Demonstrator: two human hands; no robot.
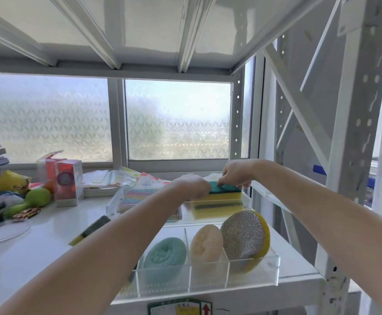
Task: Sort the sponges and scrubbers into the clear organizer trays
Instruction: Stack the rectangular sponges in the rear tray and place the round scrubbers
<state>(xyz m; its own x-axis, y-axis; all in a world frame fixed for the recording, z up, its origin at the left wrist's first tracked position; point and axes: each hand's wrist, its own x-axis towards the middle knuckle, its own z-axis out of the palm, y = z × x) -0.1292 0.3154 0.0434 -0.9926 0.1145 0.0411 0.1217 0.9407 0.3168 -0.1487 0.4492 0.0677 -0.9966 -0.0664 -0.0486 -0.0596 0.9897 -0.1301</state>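
both hands meet over the far clear tray (246,202), where a green-topped yellow sponge (225,192) lies between them: the left hand (192,185) curls over its left end, the right hand (236,172) pinches its green top edge.

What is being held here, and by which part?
Both hands, left hand and right hand, grip the green-and-yellow sponge at its green top, over the rear tray.
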